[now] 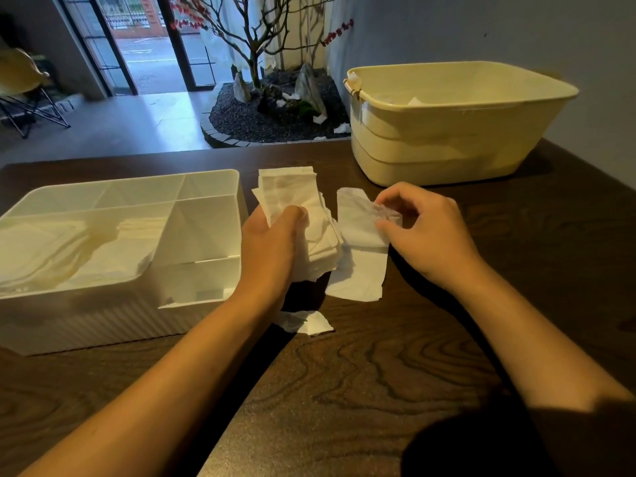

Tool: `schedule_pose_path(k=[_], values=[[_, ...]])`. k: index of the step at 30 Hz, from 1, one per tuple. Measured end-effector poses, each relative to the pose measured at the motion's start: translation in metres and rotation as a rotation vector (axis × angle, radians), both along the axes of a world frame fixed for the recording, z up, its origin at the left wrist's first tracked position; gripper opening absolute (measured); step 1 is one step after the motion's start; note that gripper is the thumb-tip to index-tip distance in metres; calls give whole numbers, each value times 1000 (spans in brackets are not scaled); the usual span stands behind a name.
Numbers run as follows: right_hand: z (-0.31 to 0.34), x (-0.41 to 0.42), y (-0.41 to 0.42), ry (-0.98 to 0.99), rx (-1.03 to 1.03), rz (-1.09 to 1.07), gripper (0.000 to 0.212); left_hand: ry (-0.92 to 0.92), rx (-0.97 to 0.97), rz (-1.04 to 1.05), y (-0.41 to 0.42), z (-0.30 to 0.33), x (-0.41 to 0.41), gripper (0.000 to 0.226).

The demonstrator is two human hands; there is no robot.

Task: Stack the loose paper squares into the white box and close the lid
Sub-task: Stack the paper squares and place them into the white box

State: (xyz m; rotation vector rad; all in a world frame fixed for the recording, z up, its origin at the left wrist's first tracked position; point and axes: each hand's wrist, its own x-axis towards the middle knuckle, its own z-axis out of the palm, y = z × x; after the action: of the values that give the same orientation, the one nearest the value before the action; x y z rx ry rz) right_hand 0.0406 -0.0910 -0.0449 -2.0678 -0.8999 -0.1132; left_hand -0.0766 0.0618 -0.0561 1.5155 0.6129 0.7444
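Nearest to the camera, a wide stretch of the dark wooden table (361, 390) was left bare between the two forearms. A small torn scrap (306, 321) of paper was seen lying just beyond it, below the left wrist.

A thick stack (292, 201) of paper squares was gripped by the left hand (272, 242), with the thumb laid on top and the fingers curled underneath. The stack was held just beside the right wall of the white box (103, 315). One single sheet (361, 256) was pinched at its upper corner by the right hand (426, 232), between the thumb and the bent fingers, and its lower edge was resting on the table, touching the stack's side.

The box was standing open on the left, divided in compartments, and crumpled white paper was lying in its large one. Its lid could not be found.

Farther right, a yellow tub (447, 132) was placed near the table's far edge. Beyond the table, a gravel bed (261, 118) with a bare tree, a glass door (144, 43) and a chair (24, 87) were seen.
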Motion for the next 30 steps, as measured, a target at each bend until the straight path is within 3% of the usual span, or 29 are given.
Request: schedule_pose_path(k=[4, 5, 7, 9, 10, 12, 17, 26, 28, 30], values=[[18, -6, -11, 461, -251, 546, 28, -72, 11, 39, -1, 2, 0, 16], [23, -8, -12, 553, -238, 613, 26, -89, 9, 44, -1, 3, 0, 16], [26, -6, -12, 612, -61, 509, 19, -113, 0, 46, -1, 4, 0, 16], [17, 1, -9, 437, 41, 189, 11, -118, -10, 40, -2, 3, 0, 15], [10, 5, -7, 270, -34, 31, 10, -118, -12, 34, -2, 4, 0, 15], [-1, 8, -3, 91, -273, -74, 8, -125, -21, 31, -3, 4, 0, 14], [-2, -10, 6, 65, -555, 70, 18, -216, -73, 46, 1, 5, 0, 21], [13, -35, 1, -72, -498, 354, 28, -304, -52, 52, 0, 3, 3, 13], [15, -39, 1, -45, -477, 426, 24, -322, -52, 58, 1, 3, 3, 10], [17, -33, -1, 99, -323, 461, 11, -327, -52, 58, 1, 3, 3, 10]])
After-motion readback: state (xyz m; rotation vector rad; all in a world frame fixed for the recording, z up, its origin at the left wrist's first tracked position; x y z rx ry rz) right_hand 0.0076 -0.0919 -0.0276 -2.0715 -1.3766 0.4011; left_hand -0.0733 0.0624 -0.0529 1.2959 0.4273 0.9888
